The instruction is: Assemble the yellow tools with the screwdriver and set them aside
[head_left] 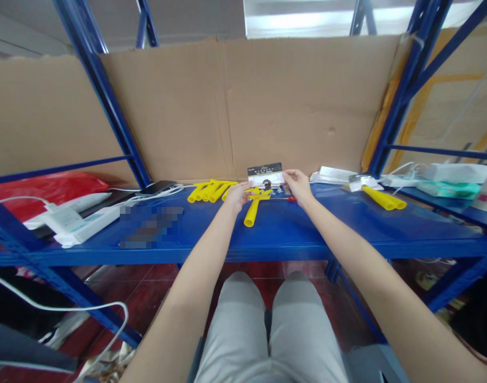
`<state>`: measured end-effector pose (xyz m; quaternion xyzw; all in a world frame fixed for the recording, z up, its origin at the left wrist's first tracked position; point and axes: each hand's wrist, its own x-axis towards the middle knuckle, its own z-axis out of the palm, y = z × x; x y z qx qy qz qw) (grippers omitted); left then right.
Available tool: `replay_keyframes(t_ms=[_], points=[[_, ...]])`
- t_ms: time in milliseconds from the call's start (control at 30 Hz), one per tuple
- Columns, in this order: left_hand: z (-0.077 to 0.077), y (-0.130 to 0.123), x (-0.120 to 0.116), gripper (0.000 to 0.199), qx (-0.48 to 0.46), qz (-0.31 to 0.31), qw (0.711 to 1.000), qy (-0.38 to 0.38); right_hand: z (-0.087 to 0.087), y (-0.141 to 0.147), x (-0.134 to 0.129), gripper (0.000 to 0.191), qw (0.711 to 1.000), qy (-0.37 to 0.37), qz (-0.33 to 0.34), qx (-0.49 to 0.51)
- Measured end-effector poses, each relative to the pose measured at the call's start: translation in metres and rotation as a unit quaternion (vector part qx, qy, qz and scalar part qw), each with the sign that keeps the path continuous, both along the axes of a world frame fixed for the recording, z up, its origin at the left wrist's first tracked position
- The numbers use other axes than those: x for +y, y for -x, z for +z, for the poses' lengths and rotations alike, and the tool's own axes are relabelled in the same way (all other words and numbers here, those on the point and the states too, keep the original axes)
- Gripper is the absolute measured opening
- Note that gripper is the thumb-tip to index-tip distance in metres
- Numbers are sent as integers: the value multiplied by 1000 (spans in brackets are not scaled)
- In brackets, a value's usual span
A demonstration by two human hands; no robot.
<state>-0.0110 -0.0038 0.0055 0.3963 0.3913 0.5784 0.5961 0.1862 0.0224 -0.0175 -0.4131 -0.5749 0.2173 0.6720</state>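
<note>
Both hands are raised at the back of the blue shelf (211, 229), one on each side of a black and white packaging card (266, 174). My left hand (238, 196) closes on the card's left edge, and my right hand (297, 186) pinches its right edge. Just below the card lies a yellow tool with a hollow handle (250, 214), its upper end close to my left hand. A red-handled tool (292, 199) rests under my right hand. Small metal pieces (280, 190) lie between the hands, too small to make out.
Several yellow handles (211, 190) lie left of my hands, and more yellow handles (382, 199) at the right. A white power strip (89, 226), cables and a red bag (51, 191) occupy the left. Cardboard (307, 101) stands behind, between blue posts.
</note>
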Motion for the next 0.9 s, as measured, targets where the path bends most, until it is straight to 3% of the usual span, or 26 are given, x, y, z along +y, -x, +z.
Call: replay_keyframes(t_ms=[233, 400, 500, 700, 800, 900], points=[[-2, 1, 2, 4, 14, 9, 1000, -12, 0, -5, -4, 30, 992, 57, 78, 82], [-3, -1, 0, 5, 45, -3, 999, -14, -1, -2, -8, 31, 991, 86, 93, 50], [-2, -1, -2, 7, 66, 3, 998, -19, -3, -1, -7, 30, 994, 78, 72, 5], [-3, -1, 1, 9, 138, 42, 989, -37, -6, -11, 9, 33, 998, -15, -64, -14], [-6, -2, 2, 13, 306, 102, 943, -86, -9, -17, 17, 31, 997, -22, -74, -2], [-10, -3, -1, 24, 534, 144, 821, -142, -11, -20, 21, 33, 996, -32, -82, 10]])
